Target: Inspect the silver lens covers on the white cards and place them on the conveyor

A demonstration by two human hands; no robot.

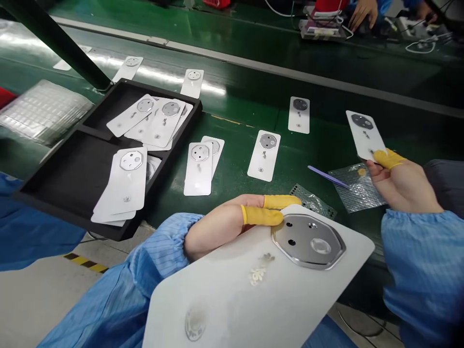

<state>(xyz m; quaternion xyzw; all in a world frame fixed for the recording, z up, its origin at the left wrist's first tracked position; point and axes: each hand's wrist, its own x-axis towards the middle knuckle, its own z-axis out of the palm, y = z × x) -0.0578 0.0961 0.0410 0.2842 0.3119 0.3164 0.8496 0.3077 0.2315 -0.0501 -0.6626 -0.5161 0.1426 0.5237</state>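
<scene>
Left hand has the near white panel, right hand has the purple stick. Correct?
Not the right hand: per the head view, it holds a second white panel; the purple stick lies apart, untouched. The left hand does have the near white panel.

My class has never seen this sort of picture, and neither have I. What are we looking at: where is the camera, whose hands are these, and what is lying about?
There is no machine here. The one picture comes from a camera on a person's head, looking forward and down at their hands. The left hand holds a white panel close to the camera; the right hand holds a second panel. Both wear yellow finger covers. More panels lie in a black tray and on the green bench, near bubble wrap and a purple tool.
</scene>
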